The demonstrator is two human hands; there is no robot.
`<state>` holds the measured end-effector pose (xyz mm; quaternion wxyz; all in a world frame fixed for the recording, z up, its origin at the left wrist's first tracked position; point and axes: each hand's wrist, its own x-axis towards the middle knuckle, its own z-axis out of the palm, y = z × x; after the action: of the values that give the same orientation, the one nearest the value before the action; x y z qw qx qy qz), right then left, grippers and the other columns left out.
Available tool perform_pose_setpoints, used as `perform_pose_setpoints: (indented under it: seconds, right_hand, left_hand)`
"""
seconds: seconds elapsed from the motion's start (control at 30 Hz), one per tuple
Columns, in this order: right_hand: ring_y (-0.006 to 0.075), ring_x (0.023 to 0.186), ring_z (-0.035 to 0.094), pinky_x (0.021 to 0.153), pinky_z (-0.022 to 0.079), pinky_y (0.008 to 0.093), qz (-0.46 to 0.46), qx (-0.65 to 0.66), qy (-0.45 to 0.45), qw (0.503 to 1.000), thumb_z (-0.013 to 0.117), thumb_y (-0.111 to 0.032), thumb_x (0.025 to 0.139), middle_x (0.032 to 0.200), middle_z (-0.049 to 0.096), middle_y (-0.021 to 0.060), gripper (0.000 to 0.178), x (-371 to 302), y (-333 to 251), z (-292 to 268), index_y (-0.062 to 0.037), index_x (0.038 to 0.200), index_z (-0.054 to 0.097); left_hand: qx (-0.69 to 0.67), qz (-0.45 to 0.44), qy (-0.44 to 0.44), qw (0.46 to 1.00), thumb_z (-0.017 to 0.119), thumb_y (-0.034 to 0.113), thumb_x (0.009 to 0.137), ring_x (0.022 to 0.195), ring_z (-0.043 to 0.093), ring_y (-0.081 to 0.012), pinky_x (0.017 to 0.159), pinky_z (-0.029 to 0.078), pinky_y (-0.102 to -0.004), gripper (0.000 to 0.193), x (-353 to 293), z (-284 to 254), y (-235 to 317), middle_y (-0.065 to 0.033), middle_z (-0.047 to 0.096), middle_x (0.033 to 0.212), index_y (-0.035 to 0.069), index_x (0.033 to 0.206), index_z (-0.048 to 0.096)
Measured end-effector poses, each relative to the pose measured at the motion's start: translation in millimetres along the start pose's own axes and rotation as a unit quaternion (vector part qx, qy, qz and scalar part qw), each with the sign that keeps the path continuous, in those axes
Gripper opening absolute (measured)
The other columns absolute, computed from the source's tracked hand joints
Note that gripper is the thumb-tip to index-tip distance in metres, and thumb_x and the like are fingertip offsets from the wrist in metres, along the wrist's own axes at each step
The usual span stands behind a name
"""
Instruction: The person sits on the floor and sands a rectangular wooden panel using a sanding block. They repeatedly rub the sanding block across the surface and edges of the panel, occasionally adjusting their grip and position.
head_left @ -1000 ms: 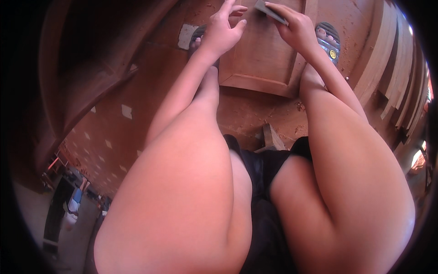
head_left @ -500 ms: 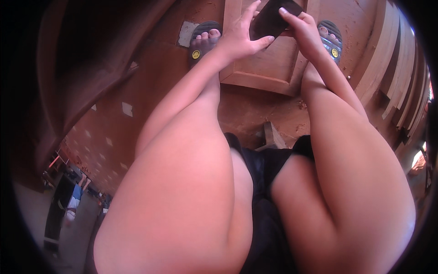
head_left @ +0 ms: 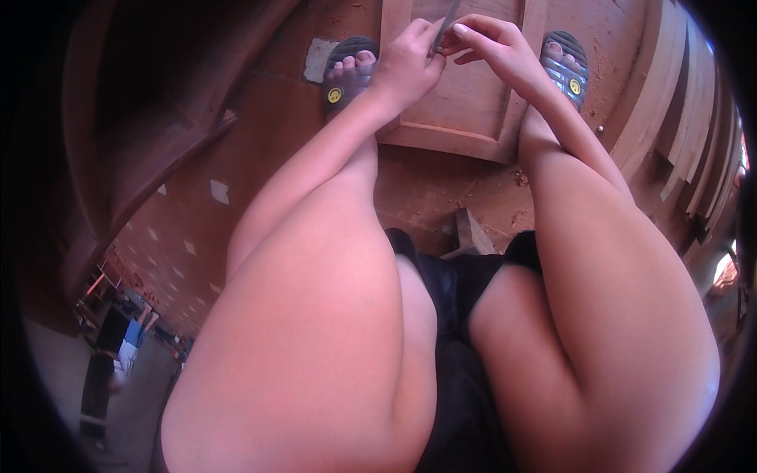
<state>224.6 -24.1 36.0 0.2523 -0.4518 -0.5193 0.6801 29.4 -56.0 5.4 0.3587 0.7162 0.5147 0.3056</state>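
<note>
My left hand (head_left: 408, 67) is closed round a thin, dark, flat piece (head_left: 449, 22), which stands nearly edge-on and runs up past the top of the picture. From the right, the bent fingertips of my right hand (head_left: 505, 54) meet its lower edge, partly hidden where the hands come together. The kind of this piece cannot be made out. Below both hands lies a reddish wooden panel (head_left: 465, 98) with a raised frame, on the floor between my feet.
Sandals (head_left: 347, 77) are on my feet, either side of the panel. Long wooden boards (head_left: 658, 102) are stacked at the right. A small wood offcut (head_left: 473, 233) lies nearer me. Dark curved wooden furniture (head_left: 102, 118) stands at the left. Another person (head_left: 126, 351) shows far off at the lower left.
The dark flat piece has turned from showing its broad face to nearly edge-on. My right hand has moved left and slightly down, its fingers now bent close to the left hand.
</note>
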Motion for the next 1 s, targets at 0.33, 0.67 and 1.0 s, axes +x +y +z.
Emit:
perform_pose_setpoints:
  seconds: [0.33,0.67,1.0]
  right_hand:
    - [0.0230,0.098,0.072,0.085,0.063,0.0340,0.172,0.231,0.192,0.938,0.065,-0.033,0.101,0.112,0.072,0.0125,0.041,1.3,12.1,-29.3,0.0039,0.118,0.065]
    - [0.0128,0.105,0.067,0.093,0.051,0.0287,-0.102,0.185,0.302,0.930,0.068,-0.016,0.099,0.115,0.073,0.0055,0.034,1.8,13.3,-31.6,-0.0002,0.129,0.066]
    - [0.0092,0.090,0.063,0.081,0.053,0.0284,-0.058,0.021,0.235,0.970,0.063,-0.005,0.101,0.100,0.074,0.0034,0.023,14.7,35.5,-26.7,0.0039,0.122,0.069]
  left_hand:
    - [0.153,0.137,-0.013,0.979,0.069,0.006,0.083,0.088,0.069,-0.0257,0.075,0.057,-0.0380,0.039,1.6,-13.0,1.4,-0.0059,0.067,0.103,0.020,0.120,0.076]
    - [0.147,0.171,0.091,0.970,0.070,0.012,0.090,0.094,0.070,-0.0337,0.085,0.057,-0.0475,0.034,17.8,-21.9,7.7,-0.0103,0.071,0.117,0.015,0.123,0.073]
    - [0.150,0.119,0.012,0.981,0.069,0.013,0.090,0.132,0.053,-0.0390,0.111,0.043,-0.0465,0.069,16.3,-33.8,12.5,-0.0252,0.054,0.140,-0.002,0.151,0.041]
